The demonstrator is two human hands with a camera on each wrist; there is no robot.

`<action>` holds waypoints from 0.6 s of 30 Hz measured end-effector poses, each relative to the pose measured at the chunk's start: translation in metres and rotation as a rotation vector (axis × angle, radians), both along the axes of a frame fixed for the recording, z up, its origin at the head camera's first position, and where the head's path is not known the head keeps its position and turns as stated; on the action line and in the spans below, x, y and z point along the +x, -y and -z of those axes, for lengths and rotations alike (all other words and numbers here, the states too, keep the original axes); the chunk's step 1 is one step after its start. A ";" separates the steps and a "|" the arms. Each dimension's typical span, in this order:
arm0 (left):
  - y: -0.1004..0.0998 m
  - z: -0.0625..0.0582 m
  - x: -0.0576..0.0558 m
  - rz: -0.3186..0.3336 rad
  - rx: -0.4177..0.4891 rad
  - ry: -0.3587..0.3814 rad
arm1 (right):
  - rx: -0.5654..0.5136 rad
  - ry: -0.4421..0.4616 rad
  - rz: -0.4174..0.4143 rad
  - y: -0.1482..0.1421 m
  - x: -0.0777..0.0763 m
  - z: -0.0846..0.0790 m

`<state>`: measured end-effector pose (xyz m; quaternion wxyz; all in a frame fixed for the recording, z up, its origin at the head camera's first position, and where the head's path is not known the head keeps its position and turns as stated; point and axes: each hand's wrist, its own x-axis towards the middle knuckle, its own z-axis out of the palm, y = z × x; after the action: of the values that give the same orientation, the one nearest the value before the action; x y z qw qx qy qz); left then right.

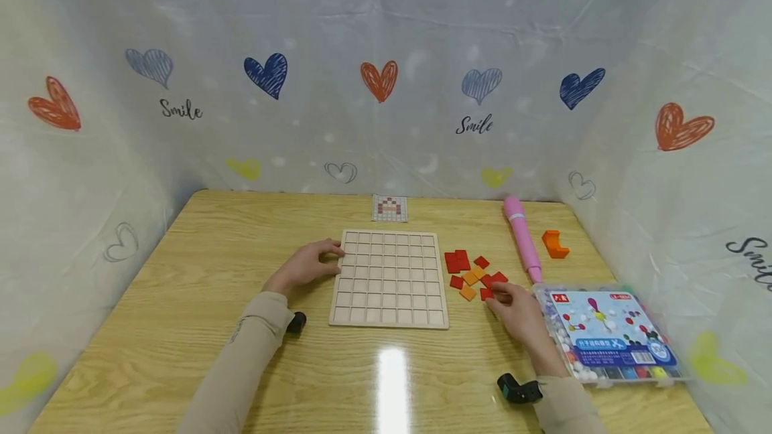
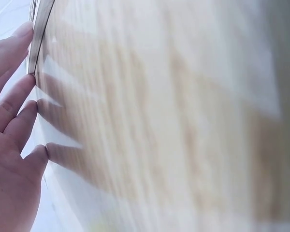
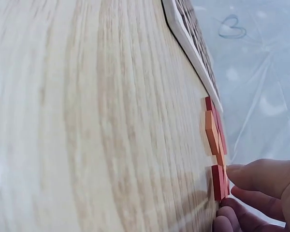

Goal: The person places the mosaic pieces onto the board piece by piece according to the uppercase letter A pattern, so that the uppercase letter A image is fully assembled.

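A wooden grid board (image 1: 389,278) with square cells lies flat on the table. My left hand (image 1: 307,262) rests at its left edge, thumb and fingers spread; in the left wrist view that hand (image 2: 14,130) has fingertips on the table and against the board's side (image 2: 38,36). Right of the board lie several red tiles (image 1: 457,261) and orange tiles (image 1: 468,293). My right hand (image 1: 517,313) is at the near right of these tiles. In the right wrist view its thumb and fingers lie beside a red tile (image 3: 217,182), which remains on the table.
A small pattern card (image 1: 389,208) lies behind the board. To the right are a pink stick-shaped object (image 1: 523,236), an orange angular piece (image 1: 555,244) and a clear plastic box with a printed label (image 1: 612,327). A printed curtain (image 1: 380,132) surrounds the table.
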<state>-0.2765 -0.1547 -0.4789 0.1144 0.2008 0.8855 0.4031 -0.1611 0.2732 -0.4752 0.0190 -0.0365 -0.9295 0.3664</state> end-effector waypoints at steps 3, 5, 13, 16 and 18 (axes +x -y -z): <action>0.001 -0.002 0.000 0.004 0.008 0.003 | 0.010 0.004 0.000 0.001 -0.002 0.001; 0.000 -0.002 0.001 0.009 0.009 0.003 | 0.018 0.010 0.002 0.000 -0.004 0.002; -0.002 -0.002 0.001 -0.013 0.004 0.018 | 0.056 0.016 -0.014 -0.002 -0.007 0.004; -0.002 -0.003 0.001 -0.016 0.000 0.019 | 0.066 0.020 -0.019 -0.003 -0.007 0.004; -0.002 -0.003 0.001 -0.015 -0.003 0.013 | 0.066 0.022 -0.026 -0.003 -0.007 0.003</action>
<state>-0.2754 -0.1530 -0.4760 0.1176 0.1916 0.8868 0.4038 -0.1679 0.2762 -0.4781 0.0054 -0.0277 -0.9417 0.3353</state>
